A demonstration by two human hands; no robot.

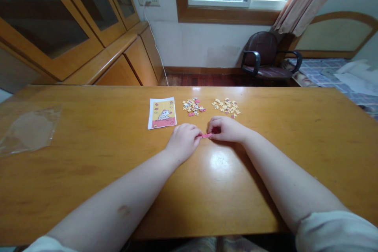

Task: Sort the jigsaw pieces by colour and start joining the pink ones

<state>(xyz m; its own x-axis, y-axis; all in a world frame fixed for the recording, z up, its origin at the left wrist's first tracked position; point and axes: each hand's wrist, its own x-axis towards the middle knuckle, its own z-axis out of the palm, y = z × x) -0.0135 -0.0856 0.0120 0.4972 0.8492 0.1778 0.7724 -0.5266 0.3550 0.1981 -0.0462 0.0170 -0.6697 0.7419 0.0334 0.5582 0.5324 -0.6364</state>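
Pink jigsaw puzzle pieces (pixel 206 136) lie at the middle of the wooden table, between my two hands. My left hand (pixel 185 138) pinches their left end, its fingers closed. From the other side, my right hand (pixel 225 129) has its fingers closed on the right end. How many pieces are joined there is hidden by the fingertips. Just beyond my hands lie two heaps of loose pieces: a mixed pile (pixel 193 106) of yellow, white and pink, and a mostly yellow pile (pixel 226 106). Left of them rests a picture card (pixel 162 114) with a white cartoon animal on yellow and pink.
A clear plastic bag (pixel 32 130) lies on the left of the table (pixel 88 173). Behind the table's far edge are a wooden cabinet (pixel 118 63), a dark office chair (pixel 262 55) and a bed (pixel 330 71) with a plaid cover.
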